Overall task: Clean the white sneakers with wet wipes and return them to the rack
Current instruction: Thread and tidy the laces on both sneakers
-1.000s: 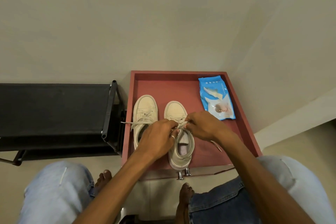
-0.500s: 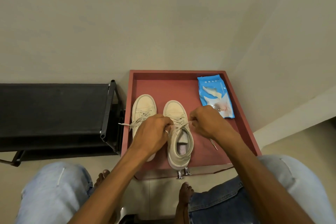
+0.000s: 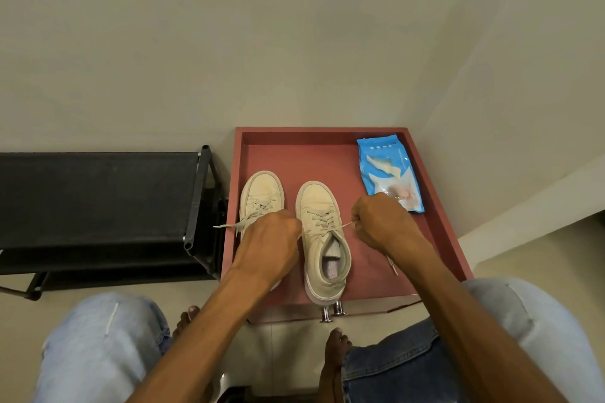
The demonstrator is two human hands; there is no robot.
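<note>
In the head view, two white sneakers are seen standing side by side, toes pointing away, inside a red tray [image 3: 438,226]. The outer sneaker [image 3: 262,188] lies nearest the black shoe rack [image 3: 98,193], which stands just left of the tray. The middle sneaker [image 3: 322,239] is flanked by both hands. The left hand [image 3: 266,239] is curled into a fist over the rear of the outer sneaker, and a lace strand [image 3: 229,225] running leftward from it is gripped. A taut lace [image 3: 345,225] drawn from the middle sneaker's eyelets is pinched by the right hand [image 3: 383,226]. A blue wet wipes pack [image 3: 388,173] lies flat in the tray's far right corner, partly overlapped by the right hand.
</note>
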